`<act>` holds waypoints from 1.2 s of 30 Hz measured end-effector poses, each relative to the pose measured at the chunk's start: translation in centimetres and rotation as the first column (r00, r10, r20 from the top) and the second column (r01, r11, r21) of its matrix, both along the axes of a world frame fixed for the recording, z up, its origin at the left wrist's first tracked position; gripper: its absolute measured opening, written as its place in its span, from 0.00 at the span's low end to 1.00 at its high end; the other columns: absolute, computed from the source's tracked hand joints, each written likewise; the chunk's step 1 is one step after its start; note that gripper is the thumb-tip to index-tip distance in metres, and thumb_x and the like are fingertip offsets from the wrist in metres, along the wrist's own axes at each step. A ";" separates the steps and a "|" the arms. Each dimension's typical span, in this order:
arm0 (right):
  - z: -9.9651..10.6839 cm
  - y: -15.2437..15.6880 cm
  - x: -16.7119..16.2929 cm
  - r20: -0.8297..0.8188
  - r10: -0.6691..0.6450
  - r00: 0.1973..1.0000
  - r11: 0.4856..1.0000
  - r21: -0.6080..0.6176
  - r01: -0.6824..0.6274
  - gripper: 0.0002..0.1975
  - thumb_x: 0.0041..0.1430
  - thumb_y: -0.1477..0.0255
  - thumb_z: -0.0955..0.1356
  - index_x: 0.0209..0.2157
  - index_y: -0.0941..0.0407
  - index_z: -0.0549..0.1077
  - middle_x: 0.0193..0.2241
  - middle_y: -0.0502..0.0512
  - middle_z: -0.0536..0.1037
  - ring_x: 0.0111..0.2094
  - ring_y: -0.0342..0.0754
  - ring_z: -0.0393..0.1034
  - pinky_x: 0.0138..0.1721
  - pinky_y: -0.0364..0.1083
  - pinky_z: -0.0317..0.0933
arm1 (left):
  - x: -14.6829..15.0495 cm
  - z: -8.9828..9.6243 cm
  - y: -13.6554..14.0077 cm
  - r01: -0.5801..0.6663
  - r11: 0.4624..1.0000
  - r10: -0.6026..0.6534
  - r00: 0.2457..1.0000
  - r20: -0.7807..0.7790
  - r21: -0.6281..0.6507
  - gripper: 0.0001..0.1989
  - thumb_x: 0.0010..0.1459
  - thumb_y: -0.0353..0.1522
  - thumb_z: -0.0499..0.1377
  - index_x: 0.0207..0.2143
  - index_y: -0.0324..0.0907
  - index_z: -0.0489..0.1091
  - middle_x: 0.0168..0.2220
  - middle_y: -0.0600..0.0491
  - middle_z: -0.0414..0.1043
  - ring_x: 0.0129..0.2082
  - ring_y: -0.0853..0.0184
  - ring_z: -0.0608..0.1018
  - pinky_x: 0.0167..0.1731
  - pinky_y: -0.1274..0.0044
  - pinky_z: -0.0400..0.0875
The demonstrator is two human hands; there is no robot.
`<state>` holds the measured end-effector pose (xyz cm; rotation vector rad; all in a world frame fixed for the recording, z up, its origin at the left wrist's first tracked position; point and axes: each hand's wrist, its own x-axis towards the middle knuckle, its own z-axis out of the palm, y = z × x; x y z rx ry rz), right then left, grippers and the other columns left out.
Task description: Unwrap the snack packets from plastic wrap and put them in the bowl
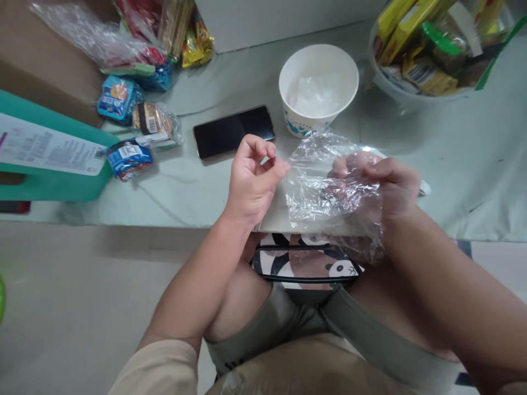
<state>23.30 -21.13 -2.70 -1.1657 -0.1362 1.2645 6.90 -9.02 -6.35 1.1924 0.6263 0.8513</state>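
Note:
A crinkled clear plastic bag is stretched between my two hands above the table's front edge. My left hand pinches its left edge between thumb and fingertip. My right hand is closed on the other side, thumb against the curled fingers, partly seen through the film. Just behind the bag stands a white paper tub with a blue-green leaf pattern. Some whitish, translucent material lies inside the tub; I cannot tell what it is. Beyond my left hand a black phone lies flat, screen up and dark.
A clear round container full of packets and a green-lidded jar stands back right. Wrapped snacks lie at the left beside a teal box or bag. A panda-printed item sits below the table edge, between my legs.

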 end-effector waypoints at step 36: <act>-0.3 -1.1 0.5 -0.160 0.026 0.987 0.998 -0.058 -0.036 0.15 0.33 0.70 0.66 0.19 0.54 0.51 0.23 0.53 0.60 0.27 0.45 0.53 0.28 0.49 0.51 | -1.1 0.5 -1.2 -0.028 0.487 0.206 0.975 -0.083 0.873 0.17 0.56 0.27 0.64 0.23 0.45 0.58 0.26 0.57 0.66 0.27 0.71 0.73 0.26 0.76 0.68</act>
